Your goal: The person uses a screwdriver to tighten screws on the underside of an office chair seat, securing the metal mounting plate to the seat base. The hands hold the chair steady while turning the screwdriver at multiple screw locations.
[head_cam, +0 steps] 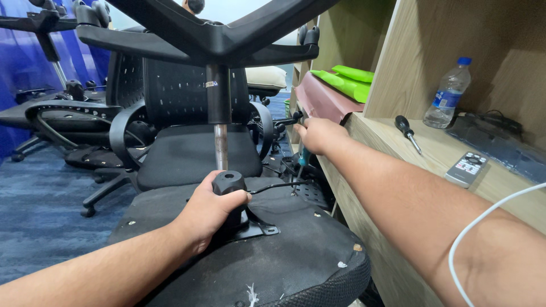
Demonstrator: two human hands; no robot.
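- Left hand (213, 207) clenched around the mechanism (230, 187) under an upturned chair seat (273, 256).
- Right hand (318, 135) grips a teal-handled tool (303, 156) beside the desk (443, 156).
- Gas cylinder (219, 122) and base (216, 34) already mounted; mechanism work seems unfinished.

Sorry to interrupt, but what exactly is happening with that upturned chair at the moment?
A person has an office chair seat lying upside down, its gas column and star base pointing up. The left hand grips the black mechanism under the seat. The right hand reaches toward the wooden shelf, closed on a teal-handled tool. A screwdriver, bottle and remote lie on the shelf.
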